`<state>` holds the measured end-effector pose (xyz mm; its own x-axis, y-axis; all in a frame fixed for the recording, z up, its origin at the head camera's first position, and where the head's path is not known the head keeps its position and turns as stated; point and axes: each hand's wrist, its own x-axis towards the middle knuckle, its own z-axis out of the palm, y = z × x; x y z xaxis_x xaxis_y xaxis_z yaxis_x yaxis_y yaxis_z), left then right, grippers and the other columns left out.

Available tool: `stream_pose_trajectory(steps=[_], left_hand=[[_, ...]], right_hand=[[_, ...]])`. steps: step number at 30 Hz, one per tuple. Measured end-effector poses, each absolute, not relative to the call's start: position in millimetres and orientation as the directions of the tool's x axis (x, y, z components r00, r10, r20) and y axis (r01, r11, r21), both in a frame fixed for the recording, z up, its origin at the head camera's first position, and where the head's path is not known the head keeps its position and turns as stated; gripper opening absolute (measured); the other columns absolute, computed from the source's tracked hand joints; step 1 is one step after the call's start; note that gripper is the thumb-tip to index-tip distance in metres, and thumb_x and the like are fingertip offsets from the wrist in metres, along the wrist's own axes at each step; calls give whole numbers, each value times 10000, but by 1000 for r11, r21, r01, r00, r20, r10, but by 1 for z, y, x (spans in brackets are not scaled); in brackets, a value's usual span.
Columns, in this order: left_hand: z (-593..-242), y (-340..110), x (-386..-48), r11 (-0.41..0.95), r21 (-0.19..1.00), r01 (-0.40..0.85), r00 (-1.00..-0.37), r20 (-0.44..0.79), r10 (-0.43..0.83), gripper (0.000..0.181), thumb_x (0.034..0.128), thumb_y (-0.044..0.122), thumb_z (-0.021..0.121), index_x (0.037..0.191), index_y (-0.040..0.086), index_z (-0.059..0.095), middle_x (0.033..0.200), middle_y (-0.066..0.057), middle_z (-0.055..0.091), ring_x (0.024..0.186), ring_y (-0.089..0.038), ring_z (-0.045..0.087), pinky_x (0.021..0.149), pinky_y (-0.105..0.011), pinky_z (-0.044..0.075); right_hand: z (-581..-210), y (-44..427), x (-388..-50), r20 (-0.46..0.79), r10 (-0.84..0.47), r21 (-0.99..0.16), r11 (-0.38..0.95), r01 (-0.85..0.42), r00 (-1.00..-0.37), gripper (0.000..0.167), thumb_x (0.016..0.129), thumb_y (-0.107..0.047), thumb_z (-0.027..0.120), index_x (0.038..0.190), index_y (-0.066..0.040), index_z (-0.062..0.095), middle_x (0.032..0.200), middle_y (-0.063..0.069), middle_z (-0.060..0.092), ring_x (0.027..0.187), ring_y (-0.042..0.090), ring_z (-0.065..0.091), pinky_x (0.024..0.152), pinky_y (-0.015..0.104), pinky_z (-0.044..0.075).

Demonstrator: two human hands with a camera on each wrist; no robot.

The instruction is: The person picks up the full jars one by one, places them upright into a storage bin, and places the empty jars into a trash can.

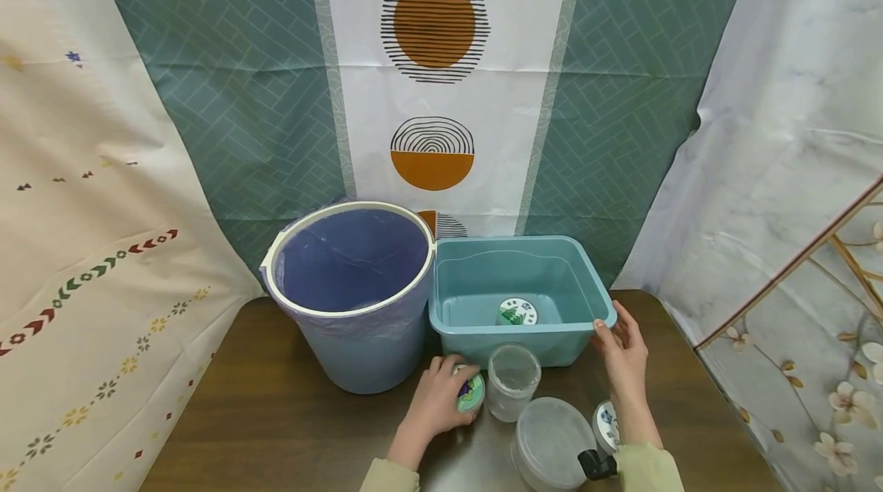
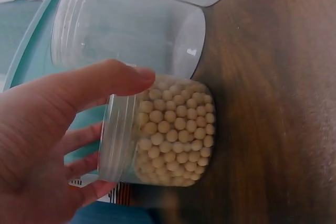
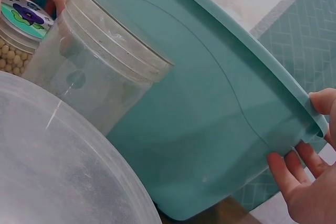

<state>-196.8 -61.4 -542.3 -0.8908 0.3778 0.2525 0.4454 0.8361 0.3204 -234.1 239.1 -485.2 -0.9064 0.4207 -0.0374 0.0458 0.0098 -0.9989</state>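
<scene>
My left hand (image 1: 441, 392) has its thumb and fingers round the upper part of a small clear jar (image 2: 173, 129) filled with pale round beads. The jar's printed lid (image 1: 471, 394) shows green and purple in the head view. At the right front corner of a teal plastic tub (image 1: 507, 328), my right hand (image 1: 624, 346) pinches the rim between thumb and fingers. Inside the tub lies a round white lid with a green print (image 1: 517, 312); what is under it is mostly hidden. Beside the beaded jar stands a clear empty jar (image 3: 89, 61), right against the tub's front.
A bin (image 1: 372, 358) lined with a purplish bag stands left of the tub. A wide translucent round container (image 1: 552, 438) sits in front, with another white-lidded container (image 1: 607, 427) by my right wrist. Patterned cloths (image 1: 621, 93) hang behind the wooden table (image 1: 228, 415).
</scene>
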Motion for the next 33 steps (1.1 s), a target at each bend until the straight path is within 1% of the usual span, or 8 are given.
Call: stream_pose_trajectory(steps=[6, 11, 16, 20, 25, 29, 33], left_hand=[[-529, -60, -200, 852, 305, 426, -905, 150, 399, 657, 612, 331, 893, 1214, 264, 640, 1206, -45, 591, 1016, -236, 475, 739, -382, 449], [-522, -57, -198, 874, 269, 404, -914, 79, 398, 667, 581, 337, 907, 1183, 283, 627, 1179, -47, 560, 1023, -250, 462, 739, -402, 431], [-515, -54, -196, 885, 261, 386, -918, 11, 397, 621, 592, 287, 911, 1140, 310, 621, 1166, -53, 522, 1036, -270, 442, 730, -444, 437], [-511, -53, -196, 887, 220, 406, -907, -23, 421, 615, 602, 270, 912, 1137, 335, 615, 1167, -48, 509, 1040, -275, 449, 712, -463, 463], [-506, -58, -195, 878, 178, 444, -885, -68, 461, 558, 640, 280, 892, 1114, 356, 607, 1151, -21, 510, 1009, -239, 457, 670, -418, 464], [-496, -63, -194, 861, 201, 467, -862, -114, 494, 515, 673, 300, 875, 1110, 350, 607, 1124, -1, 513, 957, -201, 452, 623, -347, 435], [-477, -69, -193, 841, 226, 491, -834, -157, 529, 514, 669, 316, 872, 1108, 346, 605, 1095, 22, 504, 914, -166, 428, 604, -304, 413]], right_hand=[[-485, 239, -234, -38, 419, -999, 11, 47, -907, 617, 967, -327, 631, 1523, -248, 375, 1447, 80, 441, 1026, -60, 533, 762, 48, 491], [-485, 239, -235, -24, 425, -999, 17, 34, -905, 612, 965, -314, 638, 1518, -234, 387, 1375, 28, 472, 1017, -59, 540, 751, 46, 490], [-484, 238, -235, -23, 421, -999, 28, 39, -907, 602, 971, -312, 629, 1517, -246, 385, 1396, 39, 462, 1023, -63, 536, 749, 43, 489], [-484, 239, -235, -26, 417, -998, 33, 44, -909, 600, 972, -321, 625, 1517, -266, 382, 1441, 65, 442, 1026, -68, 530, 750, 40, 486], [-484, 240, -234, -32, 414, -999, 21, 45, -910, 619, 966, -322, 634, 1523, -240, 375, 1432, 58, 442, 1023, -67, 532, 760, 51, 494], [-484, 240, -234, -38, 419, -999, 10, 47, -907, 622, 964, -312, 639, 1521, -228, 378, 1418, 40, 446, 1023, -63, 535, 763, 58, 500], [-484, 240, -235, -34, 417, -999, 15, 44, -908, 617, 968, -308, 634, 1522, -232, 375, 1446, 72, 435, 1022, -63, 531, 743, 42, 487]])
